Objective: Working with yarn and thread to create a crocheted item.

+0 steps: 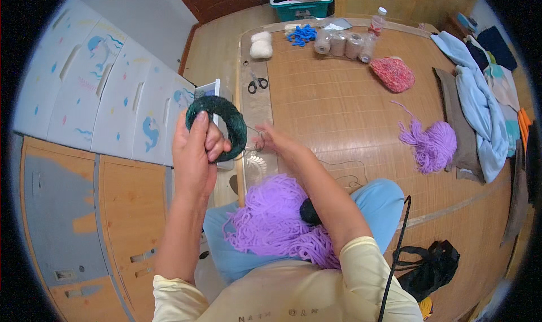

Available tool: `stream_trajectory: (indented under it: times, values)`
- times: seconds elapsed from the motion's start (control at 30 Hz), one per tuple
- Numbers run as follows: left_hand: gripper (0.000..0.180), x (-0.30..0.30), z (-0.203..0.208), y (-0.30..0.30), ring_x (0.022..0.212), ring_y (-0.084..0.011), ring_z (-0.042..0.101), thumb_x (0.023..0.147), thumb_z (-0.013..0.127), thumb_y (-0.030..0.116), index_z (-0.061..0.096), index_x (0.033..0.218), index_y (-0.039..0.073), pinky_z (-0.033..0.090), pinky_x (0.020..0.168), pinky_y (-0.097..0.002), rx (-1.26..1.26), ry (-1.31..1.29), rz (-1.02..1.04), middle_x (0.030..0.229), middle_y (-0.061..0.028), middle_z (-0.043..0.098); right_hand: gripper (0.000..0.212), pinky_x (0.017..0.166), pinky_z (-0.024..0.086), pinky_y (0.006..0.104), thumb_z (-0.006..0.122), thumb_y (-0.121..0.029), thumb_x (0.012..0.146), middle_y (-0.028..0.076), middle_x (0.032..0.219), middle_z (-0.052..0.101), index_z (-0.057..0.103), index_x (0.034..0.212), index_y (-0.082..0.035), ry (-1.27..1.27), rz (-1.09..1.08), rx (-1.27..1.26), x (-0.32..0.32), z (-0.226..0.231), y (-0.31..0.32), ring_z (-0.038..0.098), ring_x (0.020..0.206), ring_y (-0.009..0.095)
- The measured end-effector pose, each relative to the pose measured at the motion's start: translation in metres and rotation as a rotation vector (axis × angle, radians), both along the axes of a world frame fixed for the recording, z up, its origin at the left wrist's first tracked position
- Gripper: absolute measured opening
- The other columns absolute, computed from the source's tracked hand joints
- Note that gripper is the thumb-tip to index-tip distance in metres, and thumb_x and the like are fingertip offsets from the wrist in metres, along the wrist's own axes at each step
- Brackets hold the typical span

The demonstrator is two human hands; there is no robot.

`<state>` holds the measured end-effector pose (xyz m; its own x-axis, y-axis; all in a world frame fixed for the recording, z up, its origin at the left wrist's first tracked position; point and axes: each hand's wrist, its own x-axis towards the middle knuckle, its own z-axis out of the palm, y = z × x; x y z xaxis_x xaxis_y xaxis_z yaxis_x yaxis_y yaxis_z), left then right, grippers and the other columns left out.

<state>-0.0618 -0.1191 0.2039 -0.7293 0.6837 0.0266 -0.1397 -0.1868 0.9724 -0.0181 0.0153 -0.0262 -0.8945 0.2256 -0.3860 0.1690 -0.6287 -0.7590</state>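
Sitting with a heap of purple yarn (270,214) loose across the lap, unwound. Keeping a small black ball (308,212) there too, partly hidden by the right forearm. Gripping a dark green yarn ring (239,127) in the left hand (197,138), with fingers clenched through the hole and thumb pressed on the coil, up over the mat's left edge. Holding the right hand (275,139) just right of the ring, with fingers half curled; can't tell pinched or free. Can make out thin dark loops (259,141) by those fingertips, too fine to trace. Would judge as early to midway: done, coiled green and in hand; left, most of the green, going by the thick ring. Can't tell any link to the black ball.

Working beside a tan woven mat (327,113). Bears a black bag (432,274) at lower right, scissors (257,85) along the left strip, a second purple bundle (437,145) at right. Farther up, holds a red-pink knitted piece (392,74), white yarn (261,46), wrapped spools (339,44), blue yarn (302,35), a bottle (377,24). Flanked at left by white drawers (124,101) with dolphin pictures, at right by light blue cloth (474,90). Ends at the back with a teal bin (302,11) on the floor
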Motion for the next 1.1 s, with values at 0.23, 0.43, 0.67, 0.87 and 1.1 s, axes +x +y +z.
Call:
stream_trajectory:
  times: [0.23, 0.43, 0.67, 0.87, 1.1]
  values:
    - [0.013, -0.021, -0.028, -0.036, 0.046, -0.0057, 0.03, 0.1, 0.047, 0.022, 0.044, 0.092, 0.012, 0.041, 0.054, -0.0267, -0.002, -0.101, 0.137, 0.059, 0.0053, 0.031, 0.028, 0.093, 0.047, 0.0412, 0.057, -0.015, 0.093, 0.011, 0.119, 0.061, 0.055, 0.12, -0.009, 0.496, -0.369, -0.371, 0.057, 0.02, 0.066, 0.058, 0.111, 0.023]
    - [0.017, -0.064, -0.063, -0.048, 0.048, -0.0086, 0.032, 0.1, 0.048, 0.022, 0.042, 0.087, 0.011, 0.044, 0.058, -0.0292, 0.089, -0.365, 0.299, 0.059, 0.0037, 0.034, 0.027, 0.092, 0.049, 0.0417, 0.058, -0.012, 0.092, 0.011, 0.118, 0.062, 0.056, 0.118, -0.007, 0.419, -0.526, -0.237, 0.12, 0.057, 0.094, 0.058, 0.111, 0.025]
    - [0.016, -0.099, -0.075, -0.036, 0.048, -0.0093, 0.032, 0.1, 0.048, 0.021, 0.043, 0.089, 0.01, 0.044, 0.059, -0.0305, 0.13, -0.48, 0.258, 0.062, 0.0025, 0.037, 0.027, 0.096, 0.047, 0.0393, 0.061, -0.01, 0.089, 0.012, 0.118, 0.062, 0.06, 0.115, -0.004, 0.494, -0.128, 0.2, 0.161, 0.097, 0.064, 0.057, 0.113, 0.023]
    - [0.019, -0.086, -0.026, 0.003, 0.048, -0.0075, 0.031, 0.099, 0.051, 0.023, 0.043, 0.084, 0.012, 0.043, 0.06, -0.0291, 0.089, -0.251, 0.151, 0.061, 0.0045, 0.035, 0.039, 0.097, 0.045, 0.0423, 0.061, -0.002, 0.08, 0.022, 0.133, 0.05, 0.059, 0.118, -0.003, 0.48, 0.603, 1.206, 0.16, 0.097, -0.055, 0.059, 0.111, 0.033]
    - [0.015, -0.071, 0.024, 0.014, 0.049, -0.0058, 0.033, 0.098, 0.051, 0.021, 0.045, 0.088, 0.011, 0.046, 0.06, -0.0279, 0.094, -0.056, 0.009, 0.062, 0.0044, 0.037, 0.037, 0.084, 0.05, 0.0471, 0.05, -0.005, 0.085, 0.023, 0.115, 0.061, 0.056, 0.121, -0.008, -0.069, 0.687, 1.362, 0.14, 0.135, -0.057, 0.062, 0.097, 0.04]
